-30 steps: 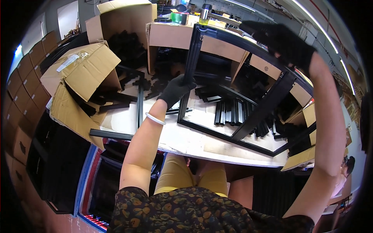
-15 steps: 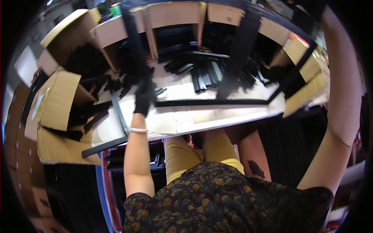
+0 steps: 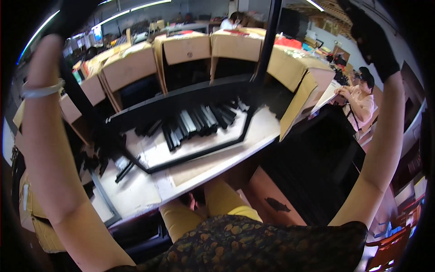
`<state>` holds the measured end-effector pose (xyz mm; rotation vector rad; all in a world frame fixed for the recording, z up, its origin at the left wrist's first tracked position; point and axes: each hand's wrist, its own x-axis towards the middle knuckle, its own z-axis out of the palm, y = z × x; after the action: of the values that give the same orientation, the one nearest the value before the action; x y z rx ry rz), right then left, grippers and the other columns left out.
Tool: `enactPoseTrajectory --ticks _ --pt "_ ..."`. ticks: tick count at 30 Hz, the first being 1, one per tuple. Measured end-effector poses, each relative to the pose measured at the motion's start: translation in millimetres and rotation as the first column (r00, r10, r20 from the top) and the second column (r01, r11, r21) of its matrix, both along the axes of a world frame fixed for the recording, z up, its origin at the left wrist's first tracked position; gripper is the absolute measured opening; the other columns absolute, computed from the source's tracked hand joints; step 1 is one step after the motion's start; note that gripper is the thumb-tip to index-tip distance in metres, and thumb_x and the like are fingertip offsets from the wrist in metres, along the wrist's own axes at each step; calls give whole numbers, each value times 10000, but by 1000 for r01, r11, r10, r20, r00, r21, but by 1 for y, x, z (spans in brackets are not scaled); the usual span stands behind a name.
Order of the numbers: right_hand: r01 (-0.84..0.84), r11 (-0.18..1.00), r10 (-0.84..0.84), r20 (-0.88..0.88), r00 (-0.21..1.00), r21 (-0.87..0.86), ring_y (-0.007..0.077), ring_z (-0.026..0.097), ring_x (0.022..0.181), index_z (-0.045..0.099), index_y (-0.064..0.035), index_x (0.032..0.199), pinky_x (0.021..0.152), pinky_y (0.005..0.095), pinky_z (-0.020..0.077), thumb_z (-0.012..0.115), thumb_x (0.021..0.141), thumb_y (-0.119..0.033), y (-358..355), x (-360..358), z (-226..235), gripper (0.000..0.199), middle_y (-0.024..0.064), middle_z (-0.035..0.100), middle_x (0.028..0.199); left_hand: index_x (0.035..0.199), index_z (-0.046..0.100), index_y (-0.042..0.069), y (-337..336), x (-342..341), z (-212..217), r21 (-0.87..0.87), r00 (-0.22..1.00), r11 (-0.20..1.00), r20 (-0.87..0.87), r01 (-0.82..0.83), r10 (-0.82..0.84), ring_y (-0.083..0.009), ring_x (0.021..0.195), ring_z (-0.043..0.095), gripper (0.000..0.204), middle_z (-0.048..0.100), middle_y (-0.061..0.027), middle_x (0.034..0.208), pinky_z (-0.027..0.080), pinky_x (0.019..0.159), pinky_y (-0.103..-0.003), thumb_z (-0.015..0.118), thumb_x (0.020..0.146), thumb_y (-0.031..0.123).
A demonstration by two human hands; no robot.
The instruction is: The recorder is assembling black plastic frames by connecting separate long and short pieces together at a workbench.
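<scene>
- The black frame (image 3: 186,100) stood over the tabletop (image 3: 140,190); whether its lower rail touched was unclear.
- It had been turned since a second earlier: its crossbar (image 3: 149,113) now ran from 8 to 2 o'clock, suggesting handling in mid-turn.
- Its long axis ran roughly from 6 to 12, the near end toward 6, the far end out of view.
- The left hand (image 3: 77,16), previously lower on a rail, was up at 10–11 o'clock; the right hand (image 3: 374,45) was at 2. I could not tell either grip's state.
- Dark strips (image 3: 195,122) showed through the frame; cardboard boxes (image 3: 188,50) stood toward 12.
</scene>
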<state>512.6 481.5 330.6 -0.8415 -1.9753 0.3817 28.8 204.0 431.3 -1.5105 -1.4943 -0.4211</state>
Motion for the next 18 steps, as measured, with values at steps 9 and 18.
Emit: enactPoseTrajectory --ticks 9,18 --pt "230 938 -283 189 940 260 41 468 454 584 -97 1170 389 198 358 452 963 -512 -11 5 70 482 -18 480 594 1205 636 194 13 4 -74 94 997 994 56 -61 56 -302 1048 624 402 663 -95 1135 483 908 -389 532 921 458" --pt "163 978 -207 452 868 133 65 460 440 583 -140 1240 366 241 348 443 971 -473 -53 -58 100 450 22 588 691 1382 466 190 -29 -5 -86 427 936 889 -217 -163 276 -333 1193 529 615 540 -151 1325 462 935 -429 615 865 488"
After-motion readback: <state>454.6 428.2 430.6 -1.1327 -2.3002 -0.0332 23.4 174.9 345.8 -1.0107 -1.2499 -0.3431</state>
